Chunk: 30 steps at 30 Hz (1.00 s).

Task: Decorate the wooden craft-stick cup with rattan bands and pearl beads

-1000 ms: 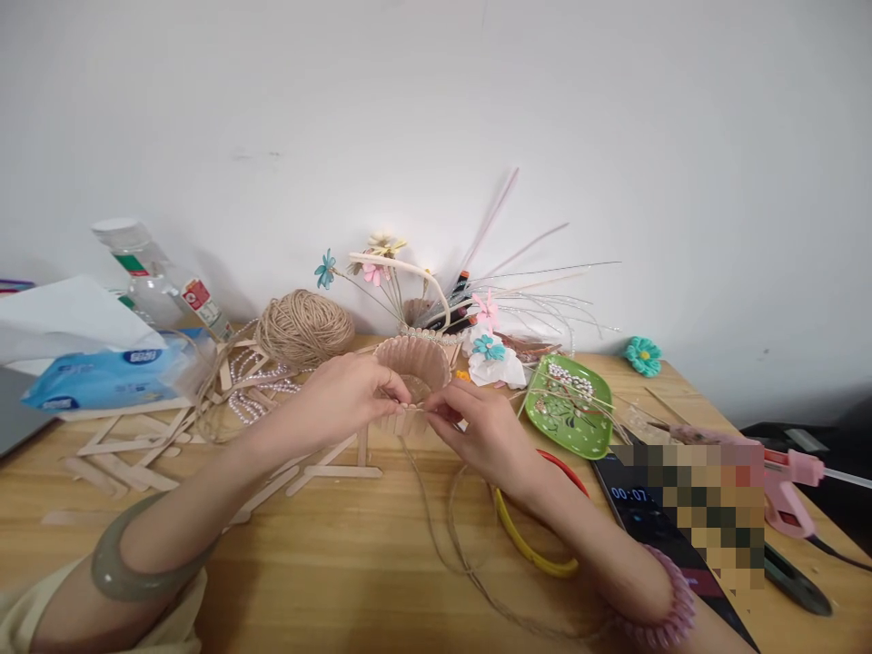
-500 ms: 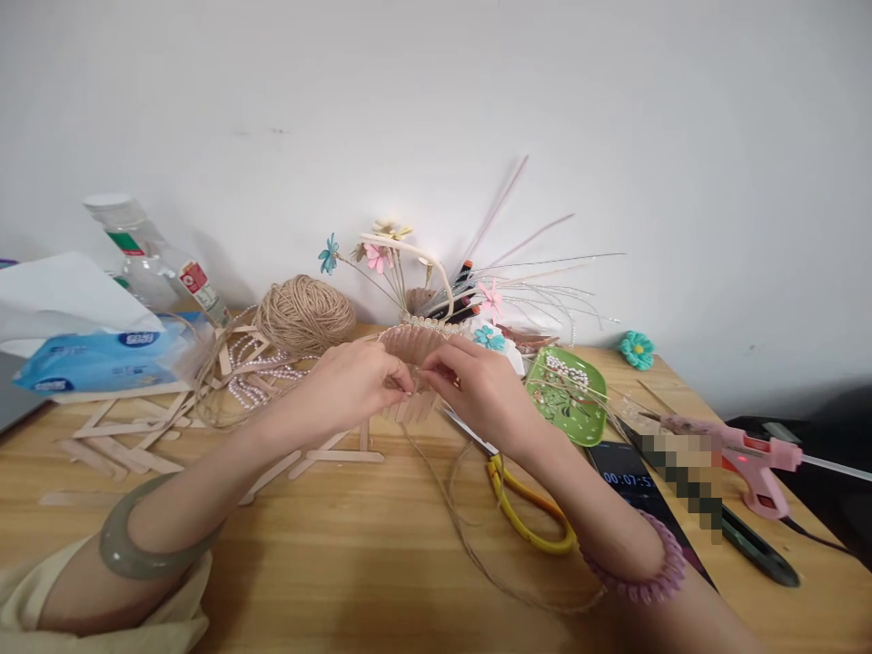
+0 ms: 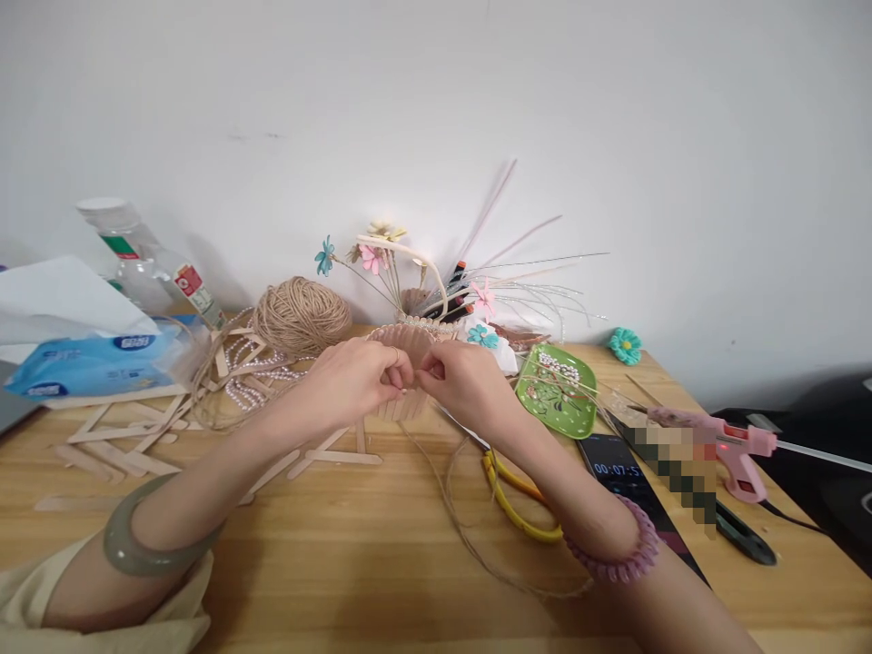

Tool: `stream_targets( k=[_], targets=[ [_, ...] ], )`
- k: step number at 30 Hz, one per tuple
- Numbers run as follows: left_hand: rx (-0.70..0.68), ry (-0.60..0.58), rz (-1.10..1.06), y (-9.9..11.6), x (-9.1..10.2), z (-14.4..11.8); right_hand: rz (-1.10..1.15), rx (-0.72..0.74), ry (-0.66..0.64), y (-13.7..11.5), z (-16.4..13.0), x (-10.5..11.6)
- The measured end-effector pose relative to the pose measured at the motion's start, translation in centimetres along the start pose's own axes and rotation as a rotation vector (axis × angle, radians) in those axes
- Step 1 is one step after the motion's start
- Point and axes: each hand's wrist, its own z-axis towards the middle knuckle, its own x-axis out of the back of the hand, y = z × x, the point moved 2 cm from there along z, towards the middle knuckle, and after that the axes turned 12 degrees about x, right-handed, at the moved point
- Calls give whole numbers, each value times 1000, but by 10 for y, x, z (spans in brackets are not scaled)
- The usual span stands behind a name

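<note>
A small basket of craft sticks stands upright at the table's middle, its open mouth up. The left hand closes on its rim from nine o'clock; the right hand pinches in from three o'clock, fingertips meeting at the near wall, equally near. A jute twine trails from there toward six o'clock. At two o'clock the green dish holds pearl beads; yellow scissors lie at five.
</note>
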Motion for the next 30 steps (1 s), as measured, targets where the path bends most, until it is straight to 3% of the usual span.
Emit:
stream_targets(
  k=[6, 11, 17, 23, 27, 30],
  targets=[
    [-15, 18, 59, 1, 1, -1, -56, -45, -59, -3, 1, 4],
    [2, 24, 14, 1, 1, -3, -72, 69, 72, -7, -18, 6],
    [40, 32, -14, 1, 1, -3, -37, 129, 130, -6, -46, -12],
    [56, 25, 6, 1, 1, -4, -63, 231, 127, 4, -50, -27],
    [58, 25, 3, -2, 1, -2, 157, 127, 131, 16, -41, -21],
    [27, 15, 2, -4, 1, -1, 162, 38, 118, 18, -36, -14]
  ],
)
